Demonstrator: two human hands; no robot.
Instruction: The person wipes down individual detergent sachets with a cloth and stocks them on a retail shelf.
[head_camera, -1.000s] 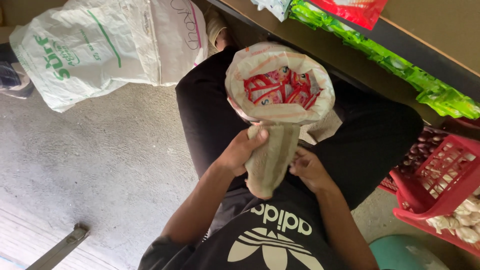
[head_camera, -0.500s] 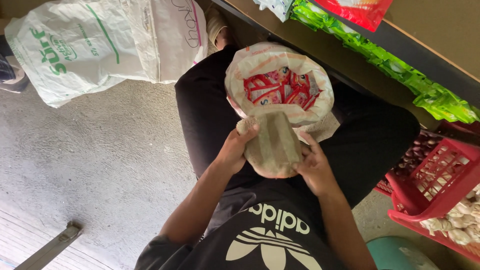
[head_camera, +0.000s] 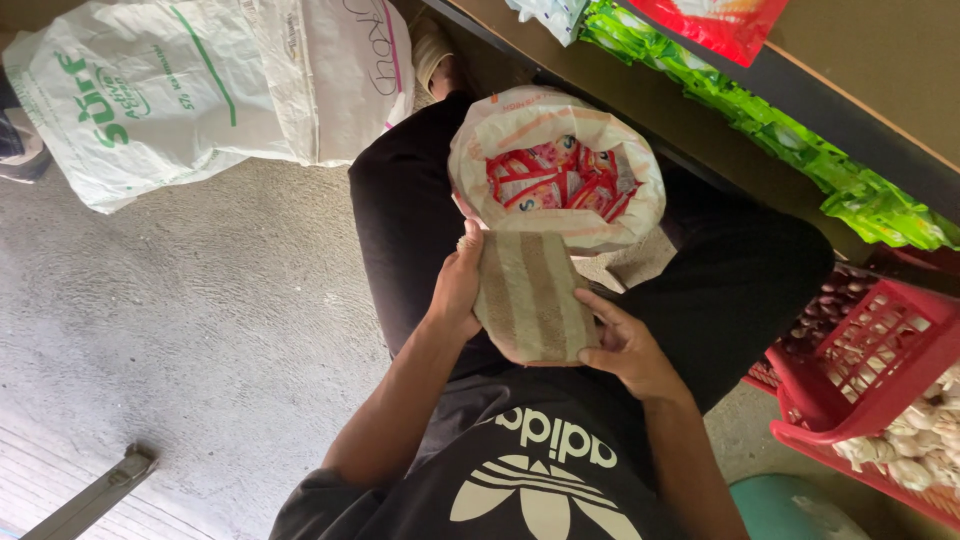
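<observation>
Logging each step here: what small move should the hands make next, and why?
Probably spread the striped brown paper bag open. It lies flat between left hand and right hand, just below the open sack of red sachets.

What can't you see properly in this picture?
- Head view: the brown paper bag held by the left hand and right hand hides its own contents.
- The deeper red packets are hidden by the sack wall.
- The red basket and garlic are cut off by the right edge.
</observation>
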